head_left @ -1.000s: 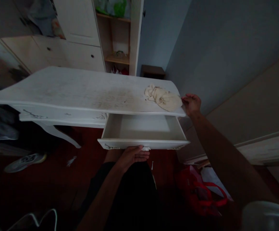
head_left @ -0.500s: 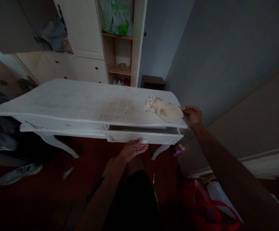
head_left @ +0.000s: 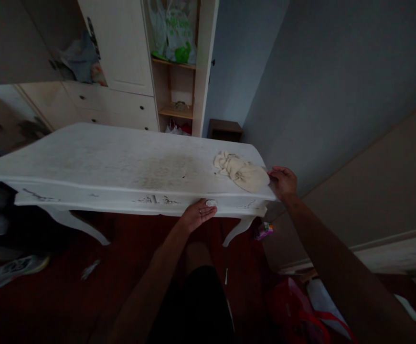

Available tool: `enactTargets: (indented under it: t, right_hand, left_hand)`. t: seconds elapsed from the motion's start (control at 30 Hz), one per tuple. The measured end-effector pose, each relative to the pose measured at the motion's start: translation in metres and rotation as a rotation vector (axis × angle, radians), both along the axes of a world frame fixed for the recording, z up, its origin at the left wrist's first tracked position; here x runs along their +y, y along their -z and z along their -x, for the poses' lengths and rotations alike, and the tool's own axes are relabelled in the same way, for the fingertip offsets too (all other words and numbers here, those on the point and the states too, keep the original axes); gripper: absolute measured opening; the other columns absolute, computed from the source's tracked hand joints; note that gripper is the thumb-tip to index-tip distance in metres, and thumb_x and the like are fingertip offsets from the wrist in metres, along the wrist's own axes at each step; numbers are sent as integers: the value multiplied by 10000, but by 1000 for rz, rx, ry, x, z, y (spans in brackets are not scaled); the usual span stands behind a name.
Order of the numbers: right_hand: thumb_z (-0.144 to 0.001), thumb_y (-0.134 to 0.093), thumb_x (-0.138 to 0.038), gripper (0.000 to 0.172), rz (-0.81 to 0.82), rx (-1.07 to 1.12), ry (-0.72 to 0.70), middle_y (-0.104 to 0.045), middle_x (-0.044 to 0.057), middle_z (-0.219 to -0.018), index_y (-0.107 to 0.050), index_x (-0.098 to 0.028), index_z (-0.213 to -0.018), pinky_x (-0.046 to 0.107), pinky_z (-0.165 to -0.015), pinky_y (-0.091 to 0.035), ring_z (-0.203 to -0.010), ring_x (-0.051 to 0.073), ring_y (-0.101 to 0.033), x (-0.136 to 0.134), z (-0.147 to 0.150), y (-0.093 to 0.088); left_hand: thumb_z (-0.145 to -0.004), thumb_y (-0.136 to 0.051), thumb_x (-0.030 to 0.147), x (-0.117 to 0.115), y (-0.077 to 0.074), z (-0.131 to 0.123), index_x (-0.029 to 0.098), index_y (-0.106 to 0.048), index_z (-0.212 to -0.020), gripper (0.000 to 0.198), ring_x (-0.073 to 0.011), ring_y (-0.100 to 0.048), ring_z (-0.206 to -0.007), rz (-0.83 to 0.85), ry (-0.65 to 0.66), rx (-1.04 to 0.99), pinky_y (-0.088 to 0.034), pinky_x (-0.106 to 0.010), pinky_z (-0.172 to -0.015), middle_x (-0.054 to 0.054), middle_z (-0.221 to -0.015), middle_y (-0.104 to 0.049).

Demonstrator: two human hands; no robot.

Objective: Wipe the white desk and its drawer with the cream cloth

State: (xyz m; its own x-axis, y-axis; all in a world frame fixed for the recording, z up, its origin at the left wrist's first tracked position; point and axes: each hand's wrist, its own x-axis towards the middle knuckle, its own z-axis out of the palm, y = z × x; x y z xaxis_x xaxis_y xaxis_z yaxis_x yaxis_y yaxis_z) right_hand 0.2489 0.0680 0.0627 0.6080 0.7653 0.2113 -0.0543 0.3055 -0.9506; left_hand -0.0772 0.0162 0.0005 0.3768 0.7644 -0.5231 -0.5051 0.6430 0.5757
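A white desk [head_left: 114,157] with carved trim stands before me, its top smudged with dark stains. My left hand [head_left: 197,214] lies against the front of the right drawer [head_left: 225,206], fingers stretched out beside its white flower-shaped knob [head_left: 211,203]. That drawer sits flush with the desk front. At the right end of the desk, my right hand [head_left: 283,182] has its fingers bent round the desk's edge, close to a knotted cream cloth [head_left: 242,173] lying on top. The fingertips partly hide where they touch.
Behind the desk stands a white wardrobe [head_left: 125,62] with plastic bags [head_left: 179,36] on an open shelf. A small brown cabinet [head_left: 225,128] is by the wall. On the red floor lie a shoe [head_left: 14,271], a purple packet [head_left: 264,231] and a red bag [head_left: 288,303].
The right drawer was partly pulled out and is now closed, pushed in by my left hand. My right hand has stayed at the desk's right edge. The view has shifted slightly.
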Motion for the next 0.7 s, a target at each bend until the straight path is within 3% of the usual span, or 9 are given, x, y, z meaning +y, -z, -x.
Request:
enactTargets:
  t: [0.3,0.5,0.6,0.7]
  right_hand:
    - [-538,-665,-105,198,13,-26,13,-677,-24,-615,-663,-191,-716,256,-600,-500,-586,118,-607,0,0,0]
    - [-533,-672,-148,192,16,-49,-3,-672,-27,-621,-662,-198,-719,270,-590,-481,-578,122,-588,1,-1,3]
    - [-530,-679,-167,191,11,-58,-3,-674,-26,-627,-658,-201,-716,268,-580,-469,-572,123,-580,1,-2,4]
    - [-520,-689,-170,212,26,-72,-15,-680,-23,-632,-668,-198,-729,262,-587,-462,-585,125,-590,1,-3,4]
  left_hand:
    - [-880,-544,204,2,-2,2,117,-601,-801,130,-236,-726,-855,51,6,-87,-566,-340,-862,-179,-832,-721]
    - [-776,-657,193,-24,3,-2,137,-637,-785,60,-234,-720,-802,-81,-59,-7,-540,-409,-887,-142,-823,-734]
    - [-719,-744,300,-44,-11,9,136,-692,-836,208,-210,-695,-704,-269,19,155,-558,-377,-765,-116,-796,-736]
    - [-701,-755,391,-48,-44,30,158,-720,-847,278,-168,-656,-637,-496,54,265,-549,-322,-672,-77,-773,-729]
